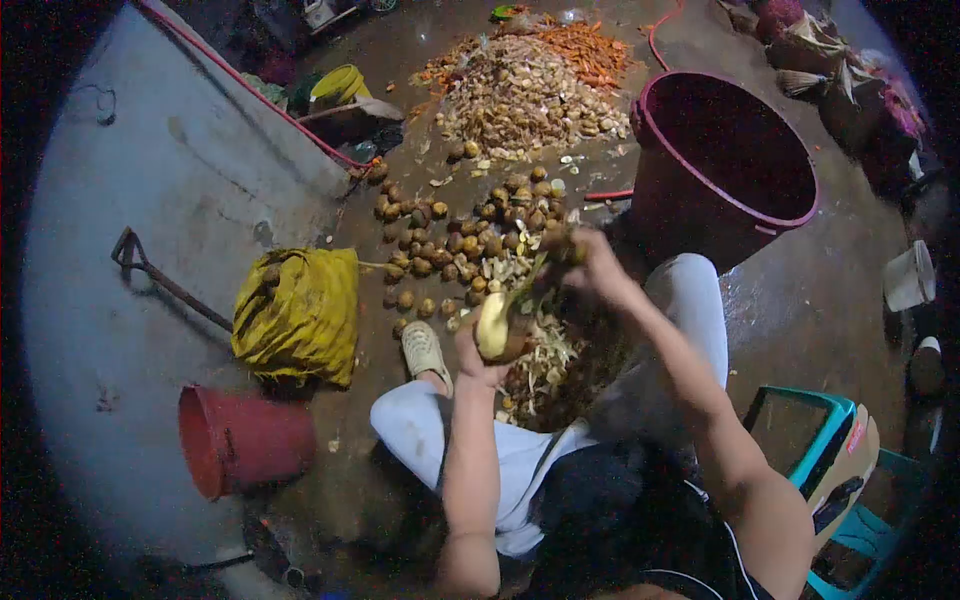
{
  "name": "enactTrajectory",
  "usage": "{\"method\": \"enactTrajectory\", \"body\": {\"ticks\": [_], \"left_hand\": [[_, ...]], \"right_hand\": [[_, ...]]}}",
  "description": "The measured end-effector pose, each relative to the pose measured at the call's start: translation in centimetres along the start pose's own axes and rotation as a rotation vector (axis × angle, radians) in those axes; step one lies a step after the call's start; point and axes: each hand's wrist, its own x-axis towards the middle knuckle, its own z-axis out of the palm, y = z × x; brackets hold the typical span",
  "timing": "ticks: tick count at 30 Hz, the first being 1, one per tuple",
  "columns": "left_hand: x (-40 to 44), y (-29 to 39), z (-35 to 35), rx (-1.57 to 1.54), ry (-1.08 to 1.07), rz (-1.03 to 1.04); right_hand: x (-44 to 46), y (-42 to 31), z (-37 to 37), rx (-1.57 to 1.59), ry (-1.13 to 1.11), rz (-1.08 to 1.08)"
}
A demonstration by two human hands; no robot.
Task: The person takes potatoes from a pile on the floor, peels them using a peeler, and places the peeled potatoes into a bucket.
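My left hand is closed around a partly peeled round vegetable, its flesh pale yellow and the remaining skin brown. Above and to the right, my right hand is closed and smeared by motion. It grips what looks like a knife, whose thin dark blade slants down toward the vegetable. Below the hands, pale peelings lie heaped on the floor between my legs. Beyond them is a spread of unpeeled brown round vegetables.
A big dark-red tub stands right of my right hand. Farther back rises a pale and orange heap. On the left are a yellow sack, a tool handle and a red bucket. A teal-framed item is beside my right elbow.
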Motion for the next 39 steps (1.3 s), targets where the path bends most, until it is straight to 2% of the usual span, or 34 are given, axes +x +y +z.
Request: {"method": "enactTrajectory", "body": {"ticks": [1,4,5,6,7,8,9,11,12,13,15,16,17,18,19,20,21,23,24,25,26,28,29,30,31,32,33,34,35,36,37,38,39], "left_hand": [[0.0,-0.2,1.4,-0.068,0.138,0.109],[0.1,-0.1,-0.1,0.005,0.044,0.025],[-0.4,-0.2,-0.6,0.065,0.05,-0.028],[-0.8,-0.3,-1.2,0.125,0.053,-0.081],[-0.8,-0.3,-0.8,0.154,-0.082,-0.123],[-0.6,-0.5,-1.6,0.146,-0.039,-0.118],[-0.9,-0.3,-1.2,0.138,0.009,-0.119],[-1.0,-0.2,1.4,0.119,0.024,0.029],[-0.2,-0.2,-0.4,0.043,-0.067,0.117],[0.5,-0.3,-2.0,-0.115,0.089,0.04],[0.0,-0.5,-0.4,-0.051,0.01,0.119],[-0.2,-0.3,-0.7,0.011,-0.001,0.027],[-0.6,-0.2,-1.1,0.068,-0.008,-0.067],[-0.7,-0.2,-1.1,0.094,0.019,-0.094],[-0.8,-0.2,-1.1,0.119,0.044,-0.123],[-0.9,-0.1,-0.8,0.109,-0.023,-0.109],[-0.7,0.0,-0.3,0.082,-0.034,-0.066],[-0.8,0.2,1.2,-0.001,0.006,0.049],[-0.1,0.1,-0.1,-0.08,0.134,0.098],[0.2,0.0,-0.2,-0.085,0.128,0.104],[0.3,0.2,-0.3,-0.057,0.039,0.059],[-0.4,-0.1,-1.0,-0.005,-0.057,-0.059],[-0.4,0.1,-0.5,0.009,-0.194,-0.164],[-0.7,0.2,-1.2,0.102,-0.091,-0.154],[-0.7,0.5,-1.9,0.196,0.006,-0.137],[-0.6,0.5,-1.5,0.197,0.003,-0.128],[-0.6,0.6,-1.1,0.156,-0.078,-0.083],[-0.3,0.8,-0.8,0.113,-0.162,-0.038],[1.0,0.3,-3.4,-0.045,-0.033,0.06],[0.7,0.3,-2.2,-0.061,0.049,0.09],[0.5,0.3,-1.1,-0.077,0.13,0.122],[0.7,0.4,-1.6,-0.078,0.127,0.128],[0.6,0.3,-2.3,-0.013,0.057,0.036]], "right_hand": [[-1.1,-0.1,1.2,-0.022,-0.069,-0.068],[-1.6,1.7,2.2,-0.205,-0.115,-0.181],[-0.4,3.8,1.1,-0.119,0.033,-0.168],[0.7,4.5,-0.6,-0.157,0.062,-0.073],[1.3,3.6,-1.3,-0.18,0.077,-0.036],[2.0,2.6,-1.9,-0.202,0.092,0.001],[2.1,-1.4,-1.6,0.095,0.134,0.299],[0.4,0.9,-0.6,0.07,0.032,0.142],[-0.2,1.0,0.1,0.063,-0.016,0.063],[-1.6,1.0,1.3,-0.002,-0.107,0.011],[-2.1,-1.5,2.6,-0.244,-0.167,-0.223],[-1.4,1.4,2.1,-0.248,-0.128,-0.241],[0.2,4.3,0.5,-0.107,-0.153,-0.196],[0.9,3.0,-0.3,0.033,-0.039,0.0],[1.5,2.5,-0.8,0.099,0.015,0.093],[2.0,2.4,-1.3,0.17,0.076,0.183],[2.4,2.4,-1.4,0.408,0.063,0.405],[0.8,-0.7,-0.5,-0.128,-0.034,-0.068],[-0.6,0.6,1.4,-0.085,-0.093,-0.143],[-1.0,2.2,2.3,-0.041,-0.154,-0.221],[-0.5,1.9,2.2,-0.042,-0.16,-0.227],[-0.4,1.4,1.7,-0.331,-0.129,-0.198],[0.4,2.2,0.8,-0.255,-0.122,-0.052],[1.3,2.2,0.0,-0.178,-0.102,0.091],[2.1,1.9,-1.1,-0.285,-0.056,-0.002],[2.2,1.4,-1.6,-0.18,-0.032,0.179],[2.0,0.9,-1.3,-0.18,-0.033,0.172],[1.5,0.4,-0.8,-0.178,-0.041,0.064],[0.7,0.1,-0.4,-0.177,-0.05,-0.042],[0.0,-0.1,0.8,-0.236,-0.133,-0.119],[-0.7,0.2,1.7,-0.089,-0.265,-0.113],[-0.2,0.8,1.9,-0.119,-0.226,-0.164],[-0.1,1.4,1.9,-0.148,-0.183,-0.211]]}}
